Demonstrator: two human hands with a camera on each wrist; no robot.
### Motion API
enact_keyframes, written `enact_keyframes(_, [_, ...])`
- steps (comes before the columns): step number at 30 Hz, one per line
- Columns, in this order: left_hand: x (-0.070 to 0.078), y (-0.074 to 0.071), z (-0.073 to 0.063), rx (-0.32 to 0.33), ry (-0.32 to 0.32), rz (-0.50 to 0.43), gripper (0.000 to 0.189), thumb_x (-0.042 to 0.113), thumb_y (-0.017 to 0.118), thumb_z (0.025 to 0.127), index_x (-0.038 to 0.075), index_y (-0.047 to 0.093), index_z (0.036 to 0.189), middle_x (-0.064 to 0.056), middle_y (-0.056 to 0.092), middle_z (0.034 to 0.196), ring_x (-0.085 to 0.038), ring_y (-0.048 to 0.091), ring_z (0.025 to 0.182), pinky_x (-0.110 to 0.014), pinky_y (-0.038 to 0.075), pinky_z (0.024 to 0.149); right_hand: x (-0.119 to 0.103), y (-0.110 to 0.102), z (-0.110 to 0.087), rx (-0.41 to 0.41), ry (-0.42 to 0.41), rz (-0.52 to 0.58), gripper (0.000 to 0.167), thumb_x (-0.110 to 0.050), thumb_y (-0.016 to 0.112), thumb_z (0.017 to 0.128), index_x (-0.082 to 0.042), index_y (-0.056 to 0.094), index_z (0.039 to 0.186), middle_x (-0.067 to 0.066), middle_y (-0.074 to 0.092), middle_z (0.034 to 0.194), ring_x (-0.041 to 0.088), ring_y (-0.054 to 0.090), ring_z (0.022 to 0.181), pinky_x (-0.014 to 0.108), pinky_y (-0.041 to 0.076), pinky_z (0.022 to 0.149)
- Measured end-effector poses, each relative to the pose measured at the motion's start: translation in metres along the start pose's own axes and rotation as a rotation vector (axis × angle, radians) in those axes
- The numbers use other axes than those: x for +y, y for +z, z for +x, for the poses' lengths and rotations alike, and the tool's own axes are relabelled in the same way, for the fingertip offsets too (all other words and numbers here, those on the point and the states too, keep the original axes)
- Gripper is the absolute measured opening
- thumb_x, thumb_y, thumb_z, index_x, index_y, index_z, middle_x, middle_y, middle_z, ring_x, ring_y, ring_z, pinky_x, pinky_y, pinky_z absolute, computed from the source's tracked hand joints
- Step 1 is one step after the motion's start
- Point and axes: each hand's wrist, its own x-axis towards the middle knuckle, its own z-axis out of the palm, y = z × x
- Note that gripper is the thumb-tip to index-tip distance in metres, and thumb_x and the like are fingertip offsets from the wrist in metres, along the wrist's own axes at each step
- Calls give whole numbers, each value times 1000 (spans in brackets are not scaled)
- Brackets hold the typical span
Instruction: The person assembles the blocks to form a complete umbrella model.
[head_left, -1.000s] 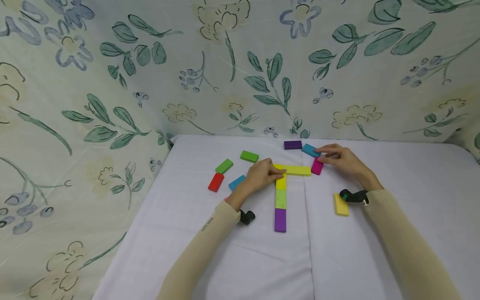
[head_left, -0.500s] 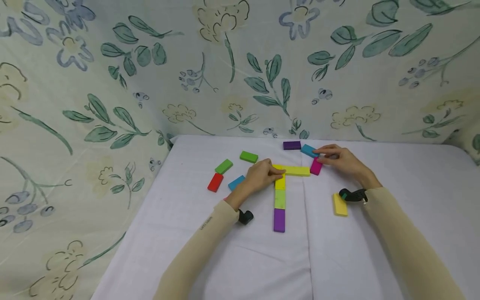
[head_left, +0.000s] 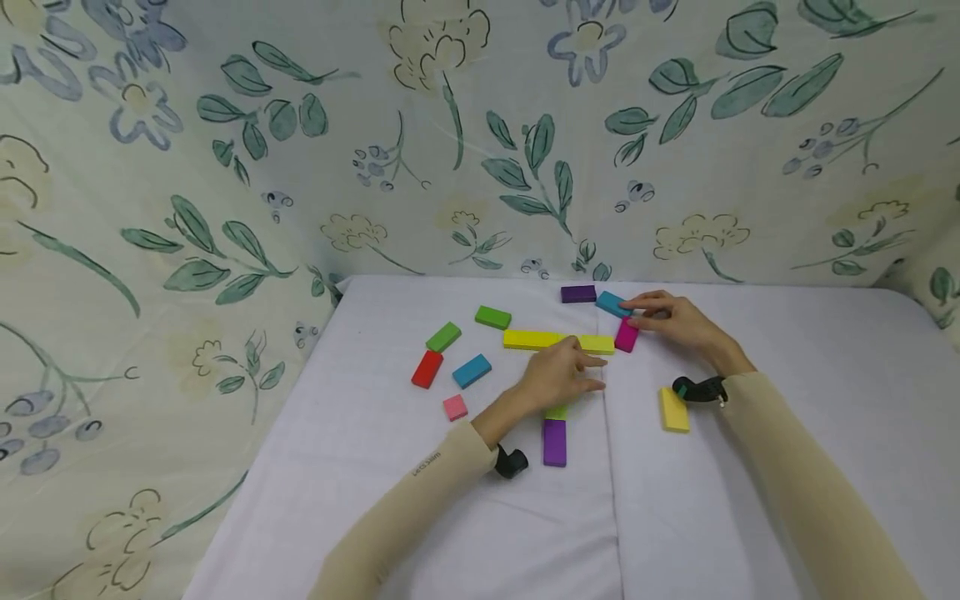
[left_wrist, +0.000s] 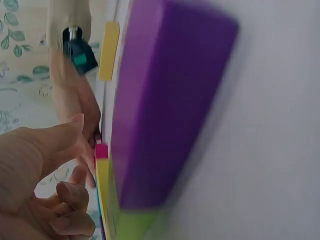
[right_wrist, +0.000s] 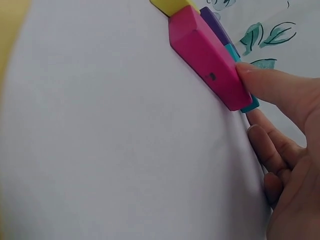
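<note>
My left hand hovers over the upright strip of blocks, thumb and fingers spread with nothing between them. It hides the strip's upper part; a light green block and a purple block show below. Beyond the hand, yellow blocks form a crosswise row, whose right end meets a magenta block. With its thumb at the magenta block's far end, my right hand also reaches a blue block with a fingertip. In the right wrist view, the thumb lies against the magenta block.
A dark purple block lies beside the blue one. To the left are two green blocks, a red block, another blue block and a small pink block. A yellow block lies near the right wrist camera.
My left hand has come off the yellow blocks and moved right and nearer, its fingers spreading. The row's left end and the pink block are uncovered. My right hand keeps its place.
</note>
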Motion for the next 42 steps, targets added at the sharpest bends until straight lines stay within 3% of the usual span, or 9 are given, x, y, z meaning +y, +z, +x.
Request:
enact_keyframes(6, [47,30,0,-35,95,62,57,50,80,88,27,67,139,7,58,94,0,49,74,-10,38,60,-1,-1,-2,2,-14,7,54,-40,69,100,-14,60,146,19,38,159,43,36,139,68,31,114])
enact_keyframes(10, [66,48,2,-34,72,117,66,57,80,85,30,64,143,10,54,90,1,46,71,-12,36,56,0,-2,-2,6,-27,8,53,-39,69,100,-13,60,146,18,38,159,42,37,137,65,32,113])
enact_keyframes(14, [75,60,5,-9,17,139,65,58,83,81,34,66,139,12,53,86,3,44,69,-13,36,53,1,-2,-1,4,-37,4,53,-39,69,99,-13,61,145,18,39,158,40,38,136,61,34,110])
enact_keyframes(20, [76,66,10,38,6,108,62,53,87,79,31,70,135,12,54,82,3,45,68,-14,35,54,2,-3,-2,5,-33,5,53,-39,69,99,-14,61,145,18,39,158,40,38,136,61,34,111])
enact_keyframes(25, [75,64,11,29,8,108,60,52,89,78,31,73,131,12,54,81,2,45,67,-14,36,55,2,-3,-1,12,-25,15,53,-40,71,98,-14,63,144,16,40,157,39,39,136,62,34,111])
enact_keyframes(33, [62,45,-6,-47,-5,103,62,50,92,74,29,74,129,9,55,85,-2,47,68,-15,37,57,5,-2,2,16,-2,-14,54,-45,70,98,-18,63,144,15,40,158,38,39,136,63,35,111])
enact_keyframes(42, [46,31,-22,-37,4,137,61,49,92,74,25,75,128,6,54,85,-4,46,65,-14,36,53,3,-2,1,23,17,1,54,-46,71,97,-19,64,143,14,41,157,38,38,136,65,33,113])
